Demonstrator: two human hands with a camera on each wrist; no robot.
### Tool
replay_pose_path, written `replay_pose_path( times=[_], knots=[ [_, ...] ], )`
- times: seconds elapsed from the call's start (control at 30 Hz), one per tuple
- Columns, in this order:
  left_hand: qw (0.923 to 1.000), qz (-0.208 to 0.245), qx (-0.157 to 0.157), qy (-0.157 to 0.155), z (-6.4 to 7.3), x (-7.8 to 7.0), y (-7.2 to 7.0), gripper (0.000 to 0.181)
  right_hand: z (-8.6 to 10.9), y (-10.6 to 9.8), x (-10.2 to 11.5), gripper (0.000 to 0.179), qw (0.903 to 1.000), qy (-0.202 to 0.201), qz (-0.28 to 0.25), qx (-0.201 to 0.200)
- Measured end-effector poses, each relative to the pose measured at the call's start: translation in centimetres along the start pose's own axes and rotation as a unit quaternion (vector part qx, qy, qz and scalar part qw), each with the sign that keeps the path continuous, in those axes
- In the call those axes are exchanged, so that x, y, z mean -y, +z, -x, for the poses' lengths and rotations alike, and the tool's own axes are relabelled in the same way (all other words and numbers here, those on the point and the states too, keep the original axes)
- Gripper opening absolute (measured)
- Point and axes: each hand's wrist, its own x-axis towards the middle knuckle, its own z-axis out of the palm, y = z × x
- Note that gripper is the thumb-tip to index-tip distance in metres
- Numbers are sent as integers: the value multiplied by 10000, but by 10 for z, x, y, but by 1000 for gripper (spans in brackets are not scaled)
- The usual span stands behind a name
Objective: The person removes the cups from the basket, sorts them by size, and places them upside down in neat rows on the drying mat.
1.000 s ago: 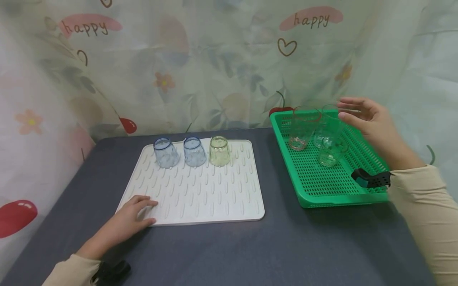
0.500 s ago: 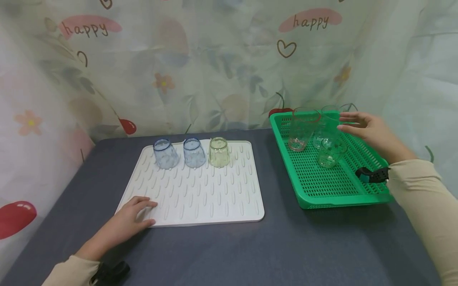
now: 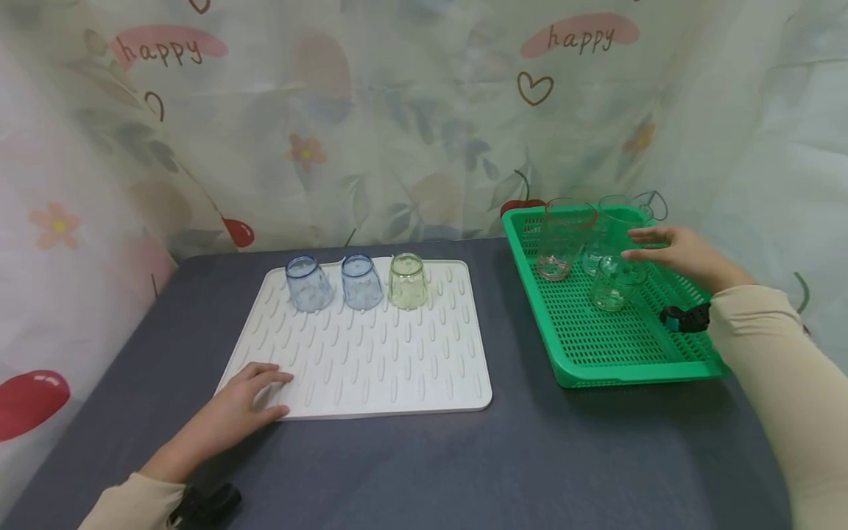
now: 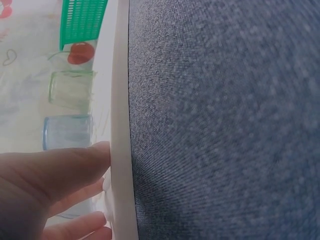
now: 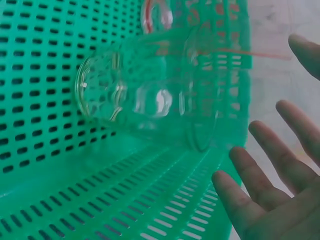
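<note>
My left hand (image 3: 245, 401) rests on the front left corner of a white ridged drying mat (image 3: 391, 361), fingers relaxed; in the left wrist view its thumb lies at the mat's edge. My right hand (image 3: 689, 258) hovers over a green plastic basket (image 3: 563, 372), fingers spread and holding nothing. Just left of its fingertips stands a short clear glass (image 3: 611, 287). Behind that are two taller clear glasses, one with a reddish rim (image 3: 559, 235). In the right wrist view, a clear glass (image 5: 150, 95) stands apart from the spread fingers.
Upside down along the mat's back edge stand two blue glasses, one at the left (image 3: 308, 285) and one beside it (image 3: 362, 283), plus a yellow-green glass (image 3: 407, 283). A patterned curtain (image 3: 397, 110) hangs behind the dark cloth-covered table (image 3: 464, 471).
My right hand has lowered from beside the tall glasses toward the short clear glass. The left hand stays where it was, and the glasses have not moved.
</note>
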Motion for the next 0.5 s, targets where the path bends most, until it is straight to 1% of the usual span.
replay_pose_path(
  times=[0.3, 0.43, 0.5],
  knots=[
    [10000, -4, 0, -5, 0, -1, -1, 48, -7, 5, -8, 78, 9984, 91, 453, 314],
    [10000, 21, 9, 10, 0, 0, -1, 48, -11, 9, -11, 80, 9971, 60, 516, 554],
    [10000, 42, 17, 9, 0, 1, -1, 47, -12, 11, -13, 82, 9967, 33, 448, 681]
  ],
)
